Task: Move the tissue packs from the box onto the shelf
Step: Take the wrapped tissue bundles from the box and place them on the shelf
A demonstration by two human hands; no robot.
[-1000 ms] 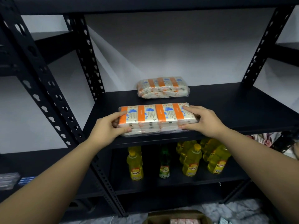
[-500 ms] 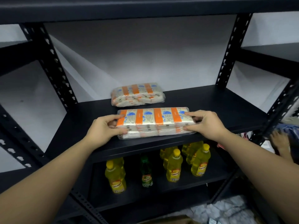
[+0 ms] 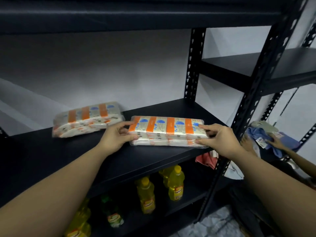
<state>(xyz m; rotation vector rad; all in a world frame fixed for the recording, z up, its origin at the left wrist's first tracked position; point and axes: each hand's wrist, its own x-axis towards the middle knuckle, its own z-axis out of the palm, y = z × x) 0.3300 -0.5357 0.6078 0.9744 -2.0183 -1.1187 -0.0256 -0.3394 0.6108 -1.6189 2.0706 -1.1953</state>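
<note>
A tissue pack (image 3: 166,132) with orange bands and blue marks lies flat near the front right of the black shelf (image 3: 119,161). My left hand (image 3: 118,137) grips its left end, thumb underneath at the side and fingers on top. My right hand (image 3: 220,137) grips its right end the same way. A second tissue pack (image 3: 88,121) of the same kind lies further back and to the left on that shelf, touched by neither hand. The box is out of view.
Yellow oil bottles (image 3: 174,183) and a green one (image 3: 111,212) stand on the shelf below. A perforated black upright (image 3: 253,93) rises just right of my right hand. Beyond it another person's hand (image 3: 277,142) touches blue cloth (image 3: 263,135).
The held pack has shifted to the right along the shelf with both hands on its ends. My view has swung right, so the box on the floor is gone from sight.
</note>
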